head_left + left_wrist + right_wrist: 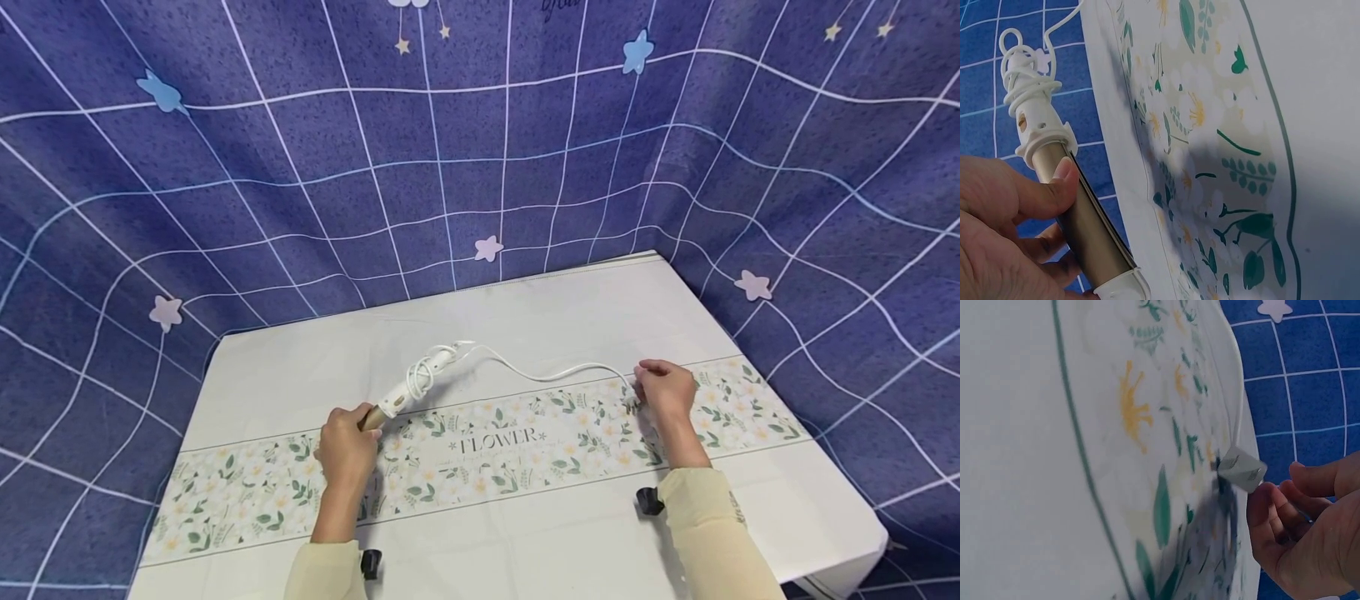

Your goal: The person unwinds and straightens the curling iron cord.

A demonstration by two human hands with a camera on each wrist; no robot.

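Cream sleeves are closest to us, reaching over a white tablecloth with a floral band. Left hand has thumb and fingers curled round the gold barrel of a hair iron — it's left of centre, white end pointing far and right. Its cord runs right to a plug just beside the right hand's fingertips — loosely curled, thumb apart, gripping nothing; can't tell if they touch.
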